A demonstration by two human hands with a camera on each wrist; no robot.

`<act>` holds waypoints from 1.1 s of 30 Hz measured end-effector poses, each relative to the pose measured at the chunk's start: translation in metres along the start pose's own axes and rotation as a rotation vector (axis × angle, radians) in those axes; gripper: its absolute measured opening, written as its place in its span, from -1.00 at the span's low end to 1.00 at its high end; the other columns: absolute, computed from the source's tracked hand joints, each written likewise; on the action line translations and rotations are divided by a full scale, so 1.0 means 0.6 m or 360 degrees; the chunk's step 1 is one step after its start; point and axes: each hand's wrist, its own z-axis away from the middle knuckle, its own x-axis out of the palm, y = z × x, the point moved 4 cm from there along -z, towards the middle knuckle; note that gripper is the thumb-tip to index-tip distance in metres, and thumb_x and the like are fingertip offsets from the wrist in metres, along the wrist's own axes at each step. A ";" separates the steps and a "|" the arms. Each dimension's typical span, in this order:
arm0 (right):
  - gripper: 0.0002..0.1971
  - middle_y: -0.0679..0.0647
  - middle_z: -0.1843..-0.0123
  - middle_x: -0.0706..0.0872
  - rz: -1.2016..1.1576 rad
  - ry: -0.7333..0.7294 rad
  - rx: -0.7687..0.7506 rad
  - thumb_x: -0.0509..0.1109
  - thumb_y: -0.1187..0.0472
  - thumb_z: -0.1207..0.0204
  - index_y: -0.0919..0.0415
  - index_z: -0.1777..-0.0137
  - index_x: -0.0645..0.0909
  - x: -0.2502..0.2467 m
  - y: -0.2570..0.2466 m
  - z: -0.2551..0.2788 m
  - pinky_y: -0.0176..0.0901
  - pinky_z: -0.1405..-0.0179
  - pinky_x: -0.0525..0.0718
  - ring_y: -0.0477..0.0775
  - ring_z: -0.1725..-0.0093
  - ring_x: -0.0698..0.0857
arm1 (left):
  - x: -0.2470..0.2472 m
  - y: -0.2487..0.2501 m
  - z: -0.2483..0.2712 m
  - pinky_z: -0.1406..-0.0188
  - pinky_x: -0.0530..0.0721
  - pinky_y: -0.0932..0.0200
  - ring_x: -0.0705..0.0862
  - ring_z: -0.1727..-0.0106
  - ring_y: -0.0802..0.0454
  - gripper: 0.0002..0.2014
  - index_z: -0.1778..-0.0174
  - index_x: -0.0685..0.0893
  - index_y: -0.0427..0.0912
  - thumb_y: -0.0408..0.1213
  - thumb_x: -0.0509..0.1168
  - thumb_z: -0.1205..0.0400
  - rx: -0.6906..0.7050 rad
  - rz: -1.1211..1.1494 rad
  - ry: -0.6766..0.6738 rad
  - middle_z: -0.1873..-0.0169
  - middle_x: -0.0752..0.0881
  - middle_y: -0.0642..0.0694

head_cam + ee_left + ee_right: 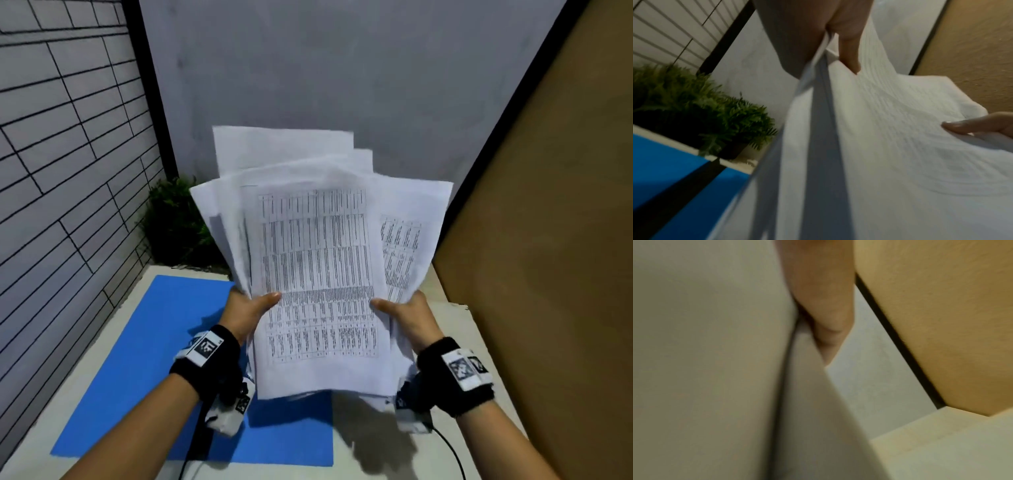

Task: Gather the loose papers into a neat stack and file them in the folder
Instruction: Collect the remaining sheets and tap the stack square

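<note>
Both hands clamped on the papers [318, 274]: left hand [248, 310] pinching the left edge, thumb on the printed front sheet, remaining fingers hidden behind; right hand [409, 317] pinching the right edge the same way, thumb on top. Held upright in the air above the table [359, 469], tilted slightly back, lower edges hanging free. Sheets unevenly fanned, corners jutting out at the top and to the right; front sheet covered with dense printed tables, another printed sheet peeking out at the right. Blue folder [137, 359] lying flat on the table below and left of the papers, partly hidden by the left forearm, not touching the sheets. Green plant [174, 222] in the back left corner, beyond the folder, against the grey wall [342, 68]. Brown board [548, 240] standing along the right side. Black band with a printed marker on each wrist. In the left wrist view, thumb pressed on the white sheets, layered edges visible below it, right thumb at the far edge. Right wrist view blurred: a finger against the back of the sheets, little else legible.
</note>
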 end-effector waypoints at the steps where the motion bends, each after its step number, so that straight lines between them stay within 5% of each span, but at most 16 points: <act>1: -0.83 -0.07 0.35 0.75 0.0104 0.0088 -0.0067 0.42 0.54 -0.37 0.38 0.06 0.62 0.008 -0.008 -0.003 -0.53 0.45 0.64 -0.31 0.48 0.73 | 0.001 0.006 0.000 -0.15 0.69 -0.16 0.77 -0.01 -0.15 -0.65 -0.02 0.67 -0.22 -0.43 0.51 -0.32 0.0057 0.0026 -0.0003 0.03 0.80 -0.20; 4: -0.73 -0.22 0.37 0.76 0.0088 0.0086 -0.0204 0.47 0.52 -0.33 0.15 0.16 0.60 0.021 -0.007 -0.015 -0.52 0.37 0.65 -0.39 0.41 0.72 | 0.000 0.022 0.005 0.15 0.79 0.16 0.81 0.23 0.09 -0.81 0.12 0.68 -0.21 -0.56 0.38 -0.45 0.0089 0.0160 -0.0034 0.23 0.82 -0.12; 6: -0.68 -0.24 0.30 0.80 0.0046 0.0053 -0.0225 0.50 0.53 -0.29 0.13 0.08 0.64 0.027 0.004 -0.017 -0.44 0.25 0.68 -0.38 0.28 0.75 | -0.006 0.026 0.007 0.39 0.71 0.39 0.77 0.35 0.33 -0.77 0.07 0.65 -0.16 -0.54 0.38 -0.44 0.0115 0.0153 -0.0097 0.37 0.81 0.14; 8: -0.62 -0.14 0.10 0.79 0.0003 0.0025 -0.0206 0.52 0.50 -0.28 0.16 -0.05 0.65 0.031 0.019 -0.017 -0.45 0.11 0.72 -0.37 0.18 0.76 | -0.015 0.028 0.006 0.36 0.65 0.46 0.76 0.28 0.39 -0.60 0.00 0.64 -0.10 -0.41 0.53 -0.28 0.0170 0.0119 -0.0162 0.37 0.81 0.23; 11: -0.64 -0.07 0.14 0.81 -0.0125 0.0002 -0.0162 0.66 0.24 -0.12 0.10 0.07 0.68 0.026 0.037 -0.018 -0.22 -0.03 0.75 -0.24 0.20 0.79 | -0.026 0.027 0.001 0.28 0.70 0.46 0.76 0.21 0.37 -0.25 0.06 0.64 -0.01 0.05 0.65 0.18 0.0214 -0.0013 -0.0224 0.35 0.82 0.29; 13: -0.39 -0.12 0.22 0.85 -0.0207 -0.0004 -0.0087 0.74 -0.06 0.21 0.10 0.11 0.70 0.018 0.049 -0.025 -0.24 0.09 0.78 -0.15 0.20 0.81 | -0.027 0.025 0.001 0.29 0.70 0.48 0.76 0.24 0.36 -0.15 0.11 0.63 -0.02 0.22 0.60 0.33 0.0205 -0.0092 -0.0252 0.38 0.82 0.27; 15: -0.45 -0.11 0.23 0.86 -0.0226 0.0023 -0.0046 0.74 0.04 0.12 0.15 0.09 0.69 0.013 0.056 -0.032 -0.16 0.06 0.77 -0.10 0.19 0.81 | -0.028 0.023 0.003 0.15 0.73 0.31 0.77 0.17 0.21 -0.24 0.11 0.64 -0.08 0.10 0.64 0.21 0.0177 -0.0164 -0.0222 0.33 0.83 0.12; 18: -0.77 -0.10 0.32 0.85 -0.0230 0.0066 -0.0135 0.49 0.48 -0.30 0.18 0.12 0.67 0.014 0.043 -0.036 0.03 -0.04 0.64 -0.11 0.27 0.80 | -0.026 0.031 0.003 -0.29 0.57 -0.07 0.67 -0.17 -0.23 -0.66 -0.03 0.62 -0.27 -0.41 0.49 -0.35 0.0214 -0.0166 -0.0102 0.03 0.71 -0.20; 20: -0.77 -0.10 0.33 0.84 -0.0244 0.0046 -0.0248 0.56 0.41 -0.20 0.15 0.18 0.70 0.016 0.018 -0.034 0.07 -0.06 0.70 -0.11 0.28 0.79 | -0.028 0.049 0.001 -0.35 0.53 -0.11 0.66 -0.17 -0.21 -0.70 -0.05 0.60 -0.28 -0.50 0.41 -0.41 0.0283 -0.0125 -0.0053 -0.02 0.69 -0.18; 23: -0.48 -0.12 0.29 0.84 -0.0299 -0.0085 -0.0420 0.71 0.07 0.16 0.15 0.15 0.68 0.009 -0.020 -0.030 -0.18 0.03 0.76 -0.14 0.22 0.78 | -0.029 0.084 0.005 0.00 0.74 0.22 0.75 0.16 0.26 -0.33 0.09 0.62 -0.19 -0.06 0.67 0.06 0.0407 -0.0018 -0.0152 0.29 0.81 0.21; 25: -0.29 -0.12 0.22 0.85 -0.0294 -0.0176 -0.0425 0.75 -0.06 0.28 0.15 0.07 0.67 0.003 -0.020 -0.031 -0.28 0.10 0.74 -0.13 0.15 0.79 | -0.030 0.088 0.007 0.20 0.72 0.43 0.72 0.28 0.43 -0.11 0.15 0.62 -0.06 0.20 0.61 0.40 0.0401 -0.0068 -0.0212 0.43 0.79 0.34; 30: -0.24 -0.04 0.11 0.84 -0.0166 -0.0172 -0.0249 0.74 -0.14 0.25 0.14 0.00 0.68 0.000 0.024 -0.037 -0.13 -0.03 0.75 -0.02 0.06 0.76 | -0.032 0.056 0.011 0.22 0.75 0.31 0.75 0.25 0.31 -0.08 0.12 0.62 -0.05 0.20 0.62 0.42 0.0252 -0.0136 -0.0407 0.39 0.82 0.26; 33: -0.44 -0.09 0.26 0.84 -0.0077 -0.0218 -0.0187 0.75 0.13 0.17 0.14 0.12 0.66 0.027 0.030 -0.040 -0.23 0.11 0.77 0.00 0.13 0.76 | -0.010 0.049 0.016 0.19 0.75 0.35 0.76 0.16 0.24 -0.10 0.05 0.63 0.00 0.15 0.65 0.36 0.0158 -0.0235 -0.0554 0.29 0.84 0.24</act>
